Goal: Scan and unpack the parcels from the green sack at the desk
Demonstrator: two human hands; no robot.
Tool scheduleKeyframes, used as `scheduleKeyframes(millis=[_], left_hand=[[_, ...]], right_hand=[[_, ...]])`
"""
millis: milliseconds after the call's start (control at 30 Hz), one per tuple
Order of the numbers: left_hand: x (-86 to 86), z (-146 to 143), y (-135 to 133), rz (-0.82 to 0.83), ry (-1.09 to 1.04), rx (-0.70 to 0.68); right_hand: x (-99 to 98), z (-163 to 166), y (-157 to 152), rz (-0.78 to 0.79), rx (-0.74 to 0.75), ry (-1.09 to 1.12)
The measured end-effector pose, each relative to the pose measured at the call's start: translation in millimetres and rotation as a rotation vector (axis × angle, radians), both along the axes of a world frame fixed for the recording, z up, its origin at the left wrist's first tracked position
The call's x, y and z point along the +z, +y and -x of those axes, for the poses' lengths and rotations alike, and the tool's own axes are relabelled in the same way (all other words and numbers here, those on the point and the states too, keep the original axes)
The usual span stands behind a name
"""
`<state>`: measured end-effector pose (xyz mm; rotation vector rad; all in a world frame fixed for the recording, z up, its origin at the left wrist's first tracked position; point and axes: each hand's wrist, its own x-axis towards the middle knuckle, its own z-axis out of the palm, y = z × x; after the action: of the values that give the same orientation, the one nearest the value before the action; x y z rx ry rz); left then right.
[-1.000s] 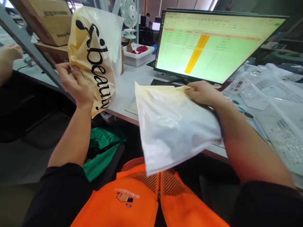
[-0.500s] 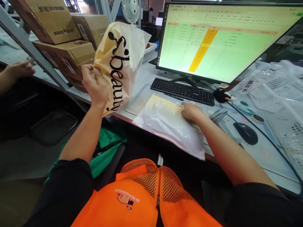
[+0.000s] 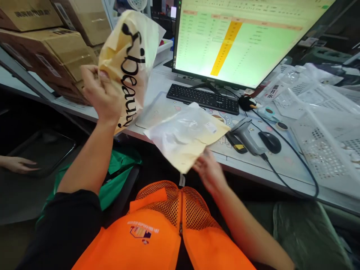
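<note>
Left hand (image 3: 102, 95) grip closed on the cream "beauty" bag (image 3: 128, 63), raised left of the monitor (image 3: 239, 37); right hand (image 3: 209, 172) loosely pinches the near edge of the clear flat pouch (image 3: 182, 137) overhanging the desk (image 3: 281, 165) edge.

- Cream-yellow bag (image 3: 128, 60) had bold black lettering, "beauty" readable.
- Flat packet (image 3: 184, 135) was clear plastic over pale yellow, with a small white label.
- Vest (image 3: 165, 232) was bright orange, mesh pattern near the collar, small multicolour logo on the chest.
- Sleeves (image 3: 70, 225) were black.
- Monitor (image 3: 239, 37) showed a pale green spreadsheet with one orange column.
- Keyboard (image 3: 204, 99) was black; mouse (image 3: 270, 141) black.
- Scanner (image 3: 246, 135) was grey with a yellow-and-black part.
- Bench (image 3: 281, 168) top was light grey-white.
- Boxes (image 3: 50, 48) were brown cardboard.
- Fabric (image 3: 120, 172) under the bench was green.
- Baskets (image 3: 326, 150) were white, perforated.
</note>
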<state>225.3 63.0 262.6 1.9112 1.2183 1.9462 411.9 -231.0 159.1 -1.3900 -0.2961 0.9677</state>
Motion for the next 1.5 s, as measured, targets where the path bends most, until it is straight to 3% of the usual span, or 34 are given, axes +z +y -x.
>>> scheduleKeyframes(millis=[33,100,133,200,300,400,567,667,833,967,1133,1500], left_hand=[[-4.2,-10,-9,-0.002,0.049,-0.025],[-16.3,-31,-30,0.038,0.199,-0.116],[-24.1,-42,-41,0.075,0.293,-0.172],[-42.9,-60,-64,0.149,0.488,-0.286],[-76.6,-78,-93,0.165,0.699,-0.438],[-111.3,-83,-113,0.082,0.773,-0.539],[-150.6,-80,-124,0.009,0.763,-0.550],[-157.0,-79,-124,-0.001,0.752,-0.542],[-156.7,-79,-124,0.002,0.746,-0.531],[-157.5,-79,-125,-0.003,0.749,-0.525],[-157.2,-79,-126,0.026,0.742,-0.529],[-155.4,-79,-127,0.039,0.761,-0.531]], right_hand=[[-3.9,21,-7,-0.029,0.170,0.069],[-5.7,49,-18,-0.012,0.496,0.009],[-3.6,53,-23,0.003,0.593,-0.101],[5.0,46,-32,-0.001,0.633,-0.346],[21.5,3,-45,-0.012,0.496,-0.569],[34.0,-53,-58,0.087,0.250,-0.760],[42.8,-125,-73,0.275,-0.158,-0.966],[47.1,-147,-69,0.387,-0.204,-1.111],[49.2,-181,-51,0.753,-0.236,-1.330],[37.4,-206,-40,0.958,-0.126,-1.321],[25.7,-211,-33,1.036,-0.037,-1.305],[32.1,-197,-18,1.202,0.019,-1.326]])
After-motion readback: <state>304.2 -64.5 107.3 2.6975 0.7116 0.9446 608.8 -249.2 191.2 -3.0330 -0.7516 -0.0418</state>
